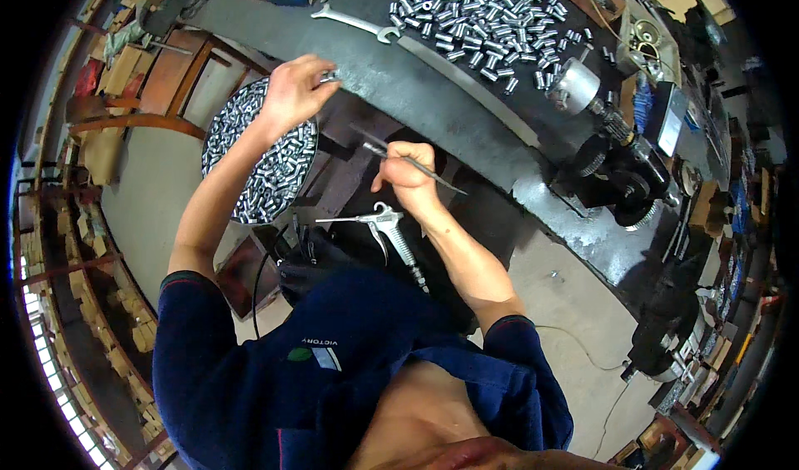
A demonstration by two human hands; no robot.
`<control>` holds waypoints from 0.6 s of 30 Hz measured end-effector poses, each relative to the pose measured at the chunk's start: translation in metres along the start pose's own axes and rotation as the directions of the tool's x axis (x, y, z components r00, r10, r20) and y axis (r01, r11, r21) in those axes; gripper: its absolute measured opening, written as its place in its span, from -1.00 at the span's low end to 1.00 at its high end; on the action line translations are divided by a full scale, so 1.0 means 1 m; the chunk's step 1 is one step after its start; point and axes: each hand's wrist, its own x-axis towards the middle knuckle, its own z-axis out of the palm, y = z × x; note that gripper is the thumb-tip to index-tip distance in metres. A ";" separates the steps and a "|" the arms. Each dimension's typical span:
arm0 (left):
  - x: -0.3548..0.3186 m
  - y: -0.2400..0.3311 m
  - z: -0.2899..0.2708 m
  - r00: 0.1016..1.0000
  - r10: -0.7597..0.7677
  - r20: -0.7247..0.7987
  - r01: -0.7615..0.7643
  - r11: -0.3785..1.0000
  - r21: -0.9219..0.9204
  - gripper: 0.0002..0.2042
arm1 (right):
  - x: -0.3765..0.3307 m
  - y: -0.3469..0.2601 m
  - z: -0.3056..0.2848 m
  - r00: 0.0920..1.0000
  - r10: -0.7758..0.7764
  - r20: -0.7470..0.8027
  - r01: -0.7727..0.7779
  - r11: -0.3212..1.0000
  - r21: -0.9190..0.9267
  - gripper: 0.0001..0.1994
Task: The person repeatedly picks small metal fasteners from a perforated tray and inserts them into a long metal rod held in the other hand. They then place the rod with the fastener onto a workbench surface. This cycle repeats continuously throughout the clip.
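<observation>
My left hand point(293, 95) is over the far rim of a round container of metal pieces, its thumb and fingers pinching a small shiny metal cylinder point(330, 76). Lower and to the right, my right hand point(408, 173) is wrapped round a thin dark rod-like tool point(445, 184). One end of that tool sticks out to the right. At its other end, by my fingers, is a small shiny metal cylinder point(374, 148); whether it sits on the tool or in my fingers I cannot tell. The round container point(205, 149) is heaped with small metal cylinders point(279, 174).
A silver air blow gun point(391, 230) lies below my right hand, near my lap. Across the dark workbench point(433, 104) spread many loose metal cylinders point(491, 20), with an open-end wrench point(354, 24) beside them. A geared machine point(620, 162) stands at the right.
</observation>
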 end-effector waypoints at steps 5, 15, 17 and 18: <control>0.076 0.045 0.057 0.947 0.320 0.005 -0.319 0.946 -0.060 -0.77 | 0.002 0.015 0.000 1.000 -0.019 0.008 0.020 0.996 -0.091 -0.74; 0.108 0.043 0.014 0.976 -0.076 0.205 0.206 0.631 -0.747 -0.81 | 0.004 0.025 -0.007 0.997 -0.074 -0.015 0.070 0.984 -0.164 -0.77; 0.062 0.005 -0.005 0.991 -0.105 0.079 0.129 0.894 -0.429 -0.72 | 0.003 0.027 -0.006 0.998 -0.066 -0.012 0.062 0.979 -0.193 -0.76; 0.034 -0.024 -0.012 0.971 -0.228 0.072 0.238 0.891 -0.386 -0.74 | 0.003 0.022 -0.001 0.999 -0.051 -0.006 0.049 0.975 -0.219 -0.76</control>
